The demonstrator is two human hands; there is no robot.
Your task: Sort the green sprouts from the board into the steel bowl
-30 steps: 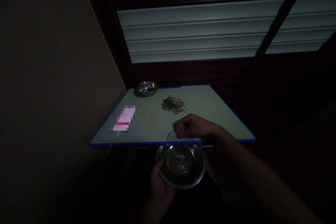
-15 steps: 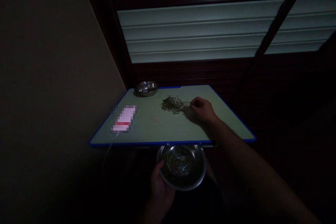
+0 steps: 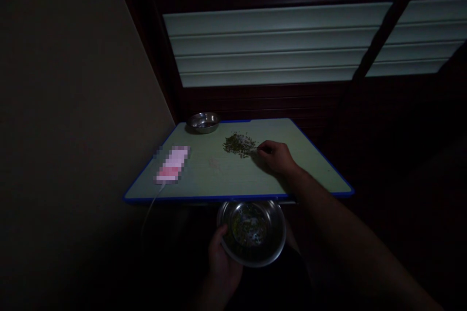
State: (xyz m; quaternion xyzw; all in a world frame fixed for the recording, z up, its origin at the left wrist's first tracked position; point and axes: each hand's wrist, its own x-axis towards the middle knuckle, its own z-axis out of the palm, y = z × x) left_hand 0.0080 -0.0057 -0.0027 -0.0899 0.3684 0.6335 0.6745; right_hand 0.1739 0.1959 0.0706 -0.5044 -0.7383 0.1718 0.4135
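Observation:
Below the table's near edge, my left hand [image 3: 224, 265] grips the rim of a steel bowl [image 3: 276, 235], thumb over the edge. Small greenish bits, perhaps beans or seeds, lie in its bottom. Over the table, my right hand [image 3: 278, 156] is closed in a pinch at the right side of a loose pile of small greenish-brown beans or seeds [image 3: 238, 145]. Something thin and pale seems to stick out from the fingertips towards the pile; it is too dim to name.
The pale folding table [image 3: 248, 182] has a blue edge. A second steel bowl [image 3: 203, 123] stands at its back left corner. A lit, blurred-out phone [image 3: 173, 164] lies at the left, its white cable [image 3: 149, 211] hanging over the front edge. A wall and a slatted door stand close behind.
My right hand has moved slightly left and down, nearer the right edge of the pile. My left hand still holds the bowl in about the same place.

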